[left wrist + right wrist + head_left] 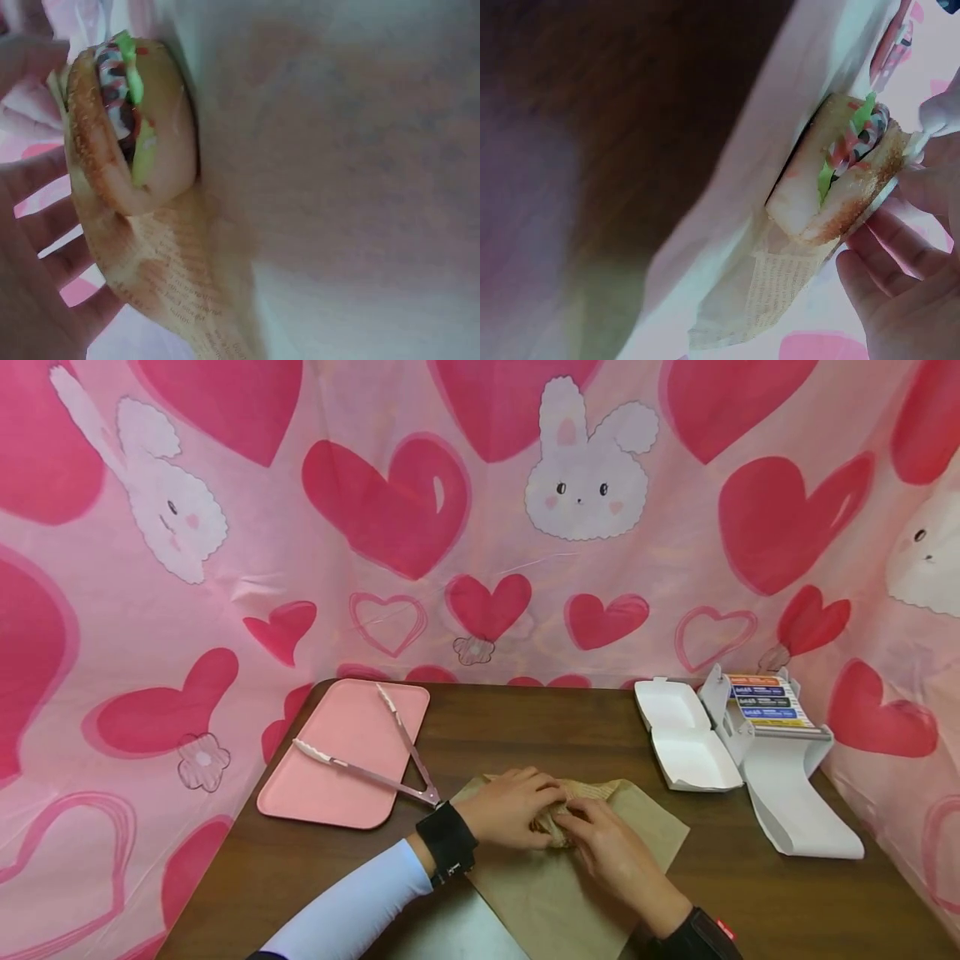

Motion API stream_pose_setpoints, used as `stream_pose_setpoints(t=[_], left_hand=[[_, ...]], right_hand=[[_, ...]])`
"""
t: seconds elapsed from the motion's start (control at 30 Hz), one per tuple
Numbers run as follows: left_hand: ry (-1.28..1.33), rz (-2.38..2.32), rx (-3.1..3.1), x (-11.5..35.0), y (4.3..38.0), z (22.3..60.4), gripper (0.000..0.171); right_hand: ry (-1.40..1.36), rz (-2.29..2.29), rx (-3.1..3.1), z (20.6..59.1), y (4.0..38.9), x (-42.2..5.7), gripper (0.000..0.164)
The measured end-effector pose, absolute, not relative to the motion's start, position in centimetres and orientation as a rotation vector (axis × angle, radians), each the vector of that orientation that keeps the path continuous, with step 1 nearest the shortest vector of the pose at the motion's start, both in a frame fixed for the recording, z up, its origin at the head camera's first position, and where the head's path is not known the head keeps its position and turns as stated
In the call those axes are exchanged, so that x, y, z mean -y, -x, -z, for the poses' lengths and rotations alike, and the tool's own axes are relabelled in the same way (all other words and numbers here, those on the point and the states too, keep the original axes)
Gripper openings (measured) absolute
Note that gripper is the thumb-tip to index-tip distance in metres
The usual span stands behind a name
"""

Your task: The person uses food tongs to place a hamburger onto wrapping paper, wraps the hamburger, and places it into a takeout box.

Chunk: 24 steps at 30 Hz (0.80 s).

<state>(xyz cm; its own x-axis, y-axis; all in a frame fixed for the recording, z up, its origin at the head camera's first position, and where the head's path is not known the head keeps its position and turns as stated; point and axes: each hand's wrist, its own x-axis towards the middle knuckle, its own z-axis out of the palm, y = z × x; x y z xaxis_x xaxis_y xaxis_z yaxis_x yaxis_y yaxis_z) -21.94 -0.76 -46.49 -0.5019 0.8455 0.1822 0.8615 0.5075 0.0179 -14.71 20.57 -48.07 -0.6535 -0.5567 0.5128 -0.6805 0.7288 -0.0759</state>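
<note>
Brown printed wrapping paper lies spread at the front of the table, its far part folded up over a burger. The wrist views show the burger's sesame top bun, dark patty, white and red sauce and green lettuce, with its near side exposed. My left hand curves over the left side and grips the folded paper. From the right, my right hand pinches the paper between thumb and fingers, its other fingers spread behind the wrap in the right wrist view. In the head view, hands and paper mostly hide the burger.
At the left, metal tongs rest spread on a pink tray. An open white clamshell box stands at the right beside a white dispenser with a strip of paper hanging out. A pale sheet lies under the wrapping paper.
</note>
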Motion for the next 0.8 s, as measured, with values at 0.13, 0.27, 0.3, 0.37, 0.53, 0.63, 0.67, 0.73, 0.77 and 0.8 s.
stream_pose_setpoints(t=[0.13,0.27,0.3,0.37,0.53,0.63,0.67,0.73,0.77,0.8], left_hand=[[1.465,0.23,2.63,0.6,21.9,46.3,0.056],[1.419,0.231,2.64,0.4,21.9,46.5,0.054],[1.404,0.224,2.646,0.3,21.9,46.5,0.055],[1.378,0.207,2.662,0.1,21.9,46.6,0.059],[1.341,0.191,2.696,-0.1,21.9,46.5,0.061],[1.342,0.198,2.711,-0.2,22.0,46.4,0.059],[1.345,0.2,2.716,-0.2,22.0,46.4,0.059],[1.349,0.21,2.731,-0.3,22.1,46.3,0.059],[1.35,0.215,2.737,-0.3,22.1,46.3,0.06],[1.351,0.22,2.741,-0.3,22.1,46.3,0.06]], right_hand=[[-0.947,-0.381,2.473,48.2,14.7,-20.7,0.045],[-0.942,-0.422,2.497,48.1,14.6,-20.9,0.044],[-0.932,-0.435,2.505,48.0,14.5,-20.9,0.043],[-0.911,-0.449,2.515,47.8,14.2,-21.0,0.038],[-0.963,-0.411,2.502,46.6,12.8,-21.3,0.024],[-1.161,-0.396,2.546,46.1,11.0,-21.8,0.016],[-1.244,-0.404,2.573,46.0,10.4,-22.0,0.015],[-1.386,-0.416,2.61,46.2,9.4,-22.3,0.019],[-1.439,-0.407,2.618,46.4,9.1,-22.3,0.022],[-1.481,-0.395,2.62,46.7,8.8,-22.4,0.027]])
